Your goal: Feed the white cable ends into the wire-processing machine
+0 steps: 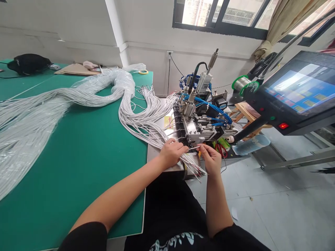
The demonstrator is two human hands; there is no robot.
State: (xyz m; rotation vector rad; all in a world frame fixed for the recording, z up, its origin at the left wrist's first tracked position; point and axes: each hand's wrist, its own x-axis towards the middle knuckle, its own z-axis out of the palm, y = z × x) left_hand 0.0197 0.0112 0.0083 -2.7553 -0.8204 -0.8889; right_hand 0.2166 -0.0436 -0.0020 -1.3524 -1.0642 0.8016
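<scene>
My left hand [172,153] is closed over a bundle of white cables [157,130] at the table's right end. Loose cable ends [195,165] with thin reddish wires stick out past it toward me. Between thumb and fingertips, my right hand [210,158] pinches the end of a single white cable [193,148], which spans the gap between both hands. Just beyond the hands stands a bench machine [192,125] with metal cylinders and blue air hoses. Several white cables lie across its black feed strip [179,122].
A green table [104,139] carries more cables wrapped in clear plastic [121,82]. At right, a control screen [300,90] on an arm overhangs the floor. A solder wire spool [243,85], red-handled scissors [222,150] and a large plastic bottle [251,144] are near the machine.
</scene>
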